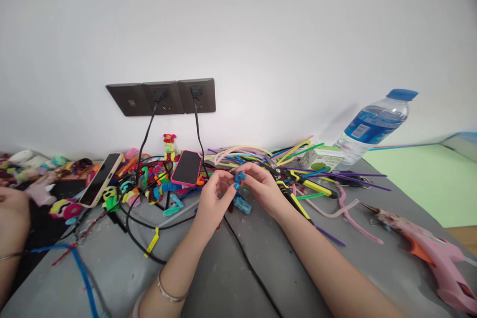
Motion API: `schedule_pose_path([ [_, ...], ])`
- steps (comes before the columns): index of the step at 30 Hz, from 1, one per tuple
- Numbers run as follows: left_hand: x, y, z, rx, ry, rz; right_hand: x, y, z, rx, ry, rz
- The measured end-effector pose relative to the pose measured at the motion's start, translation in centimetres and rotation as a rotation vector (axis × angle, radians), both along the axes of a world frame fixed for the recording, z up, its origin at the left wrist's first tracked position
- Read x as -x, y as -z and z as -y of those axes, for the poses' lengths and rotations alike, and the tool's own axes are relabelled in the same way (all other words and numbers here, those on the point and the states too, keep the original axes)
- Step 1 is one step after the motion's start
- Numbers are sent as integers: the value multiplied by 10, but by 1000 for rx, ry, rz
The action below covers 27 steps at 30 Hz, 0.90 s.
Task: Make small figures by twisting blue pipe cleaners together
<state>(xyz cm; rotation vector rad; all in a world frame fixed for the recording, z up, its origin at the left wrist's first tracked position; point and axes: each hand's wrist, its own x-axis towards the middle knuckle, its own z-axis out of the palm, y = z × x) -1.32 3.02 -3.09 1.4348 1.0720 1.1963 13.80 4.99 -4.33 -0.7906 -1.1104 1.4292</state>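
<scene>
My left hand [212, 198] and my right hand [263, 185] meet over the grey table [223, 268], fingers pinched together on a small blue pipe-cleaner piece [239, 177]. More of the blue piece [242, 204] lies on the table just under the hands. Yellow-handled pliers [298, 184] lie right of my right hand. A pile of coloured pipe cleaners [253, 154] lies behind the hands by the wall.
Two phones [186, 168] [100, 179] charge from wall sockets [162, 97], black cables crossing the table. Small pipe-cleaner figures [156, 184] crowd the left. A pink glue gun [428, 248], water bottle [372, 126] and green box [321, 158] sit right. Another person's arm [11, 228] shows at the far left.
</scene>
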Motion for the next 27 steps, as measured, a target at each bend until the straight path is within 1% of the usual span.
schedule_pose_path([
  [4,0,-1,1,0,49,-43,1,-1,1,-23,-11,47],
  [10,-1,-1,0,9,44,-8,1,0,2,-28,-12,54],
  [12,-2,-1,1,28,34,32,2,1,2,-24,-9,51],
  [15,-2,-1,1,81,-19,128,3,0,2,-40,11,76],
  [21,-1,-3,-2,154,-113,369,6,-3,3,-147,66,176],
  [23,-1,-4,-3,181,-123,405,6,-2,3,-167,103,193],
  [27,-1,-4,-2,188,-100,401,3,-3,1,-153,168,189],
])
